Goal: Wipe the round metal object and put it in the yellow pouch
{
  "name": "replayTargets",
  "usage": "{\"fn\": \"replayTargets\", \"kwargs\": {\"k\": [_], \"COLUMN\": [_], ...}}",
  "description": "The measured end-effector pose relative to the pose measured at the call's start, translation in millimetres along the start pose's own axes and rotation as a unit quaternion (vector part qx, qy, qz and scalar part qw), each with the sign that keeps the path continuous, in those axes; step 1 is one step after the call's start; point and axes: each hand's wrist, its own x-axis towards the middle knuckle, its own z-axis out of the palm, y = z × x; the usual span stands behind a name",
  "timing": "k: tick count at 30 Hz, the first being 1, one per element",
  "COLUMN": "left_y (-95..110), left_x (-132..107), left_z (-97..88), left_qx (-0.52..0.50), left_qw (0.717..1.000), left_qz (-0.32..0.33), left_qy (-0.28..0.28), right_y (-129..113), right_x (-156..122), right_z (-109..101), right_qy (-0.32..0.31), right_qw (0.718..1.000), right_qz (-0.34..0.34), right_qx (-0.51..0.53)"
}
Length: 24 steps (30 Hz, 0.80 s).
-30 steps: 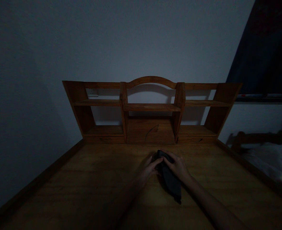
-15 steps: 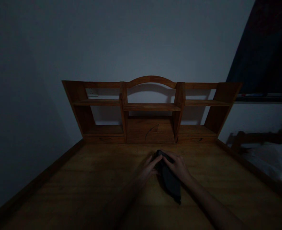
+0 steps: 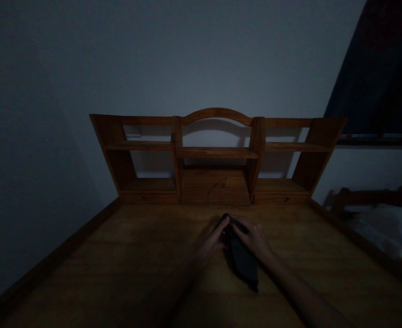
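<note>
A dark, elongated pouch-like item (image 3: 243, 262) lies slantwise over the tabletop, with a small tab at its near end; the dim light hides its exact kind. My left hand (image 3: 213, 239) is closed on the far left end, thumb pressed on top near the tip. Around the far right side, my right hand (image 3: 253, 234) grips the same item, its thumb reaching across the dark surface. Both hands meet close together at the far end, and some fingers are hidden beneath it.
A wooden tabletop (image 3: 125, 255) spreads under the hands. At its back stands a wooden shelf unit (image 3: 217, 152) with a drop-front panel (image 3: 215, 184) and small drawers, against a pale wall. Beyond the right edge are a wooden rail (image 3: 374, 197) and whitish bedding or plastic (image 3: 385, 228).
My left thumb has drawn back slightly to the left on the dark item. The right hand and the item have hardly moved.
</note>
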Motion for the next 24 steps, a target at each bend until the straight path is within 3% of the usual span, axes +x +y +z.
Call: {"fn": "replayTargets", "kwargs": {"k": [24], "left_y": [-2.5], "left_x": [7.1], "left_z": [-2.8], "left_qx": [-0.079], "left_qw": [0.996], "left_qz": [-0.041], "left_qy": [0.014], "right_y": [1.8], "right_x": [-0.8], "right_z": [0.8], "right_qy": [0.016], "right_qw": [0.999], "right_qz": [0.007], "right_qx": [-0.027]}}
